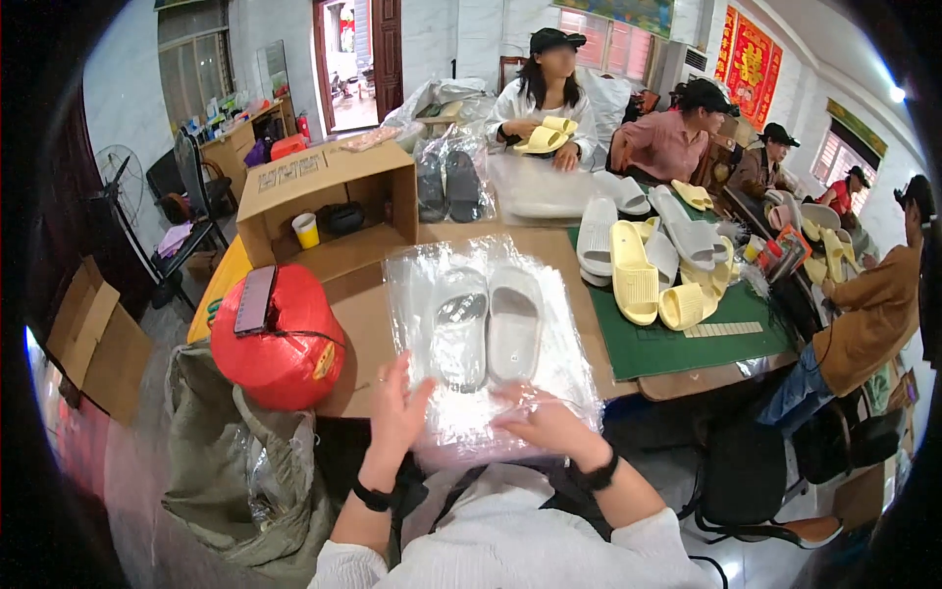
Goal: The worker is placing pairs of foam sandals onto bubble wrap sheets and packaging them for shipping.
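Observation:
A pair of light grey slippers, the left slipper (459,329) and the right slipper (513,324), lies side by side on the table in front of me. Glossy clear film of a plastic bag (417,285) covers the left one; how far it covers the right one is hard to tell. More bags appear to be stacked beneath. My left hand (397,407), fingers apart, is at the bag's near left side, holding nothing. My right hand (549,424) has its fingers bent on the film at the near right, below the right slipper's heel, and grips the bag.
Left stand a red round bundle (280,339) with a phone (255,299) on top and an open cardboard box (329,196) holding a yellow cup (306,231). Yellow and grey slippers (636,275) pile on a green mat (638,353) at right. Co-workers (549,98) sit beyond.

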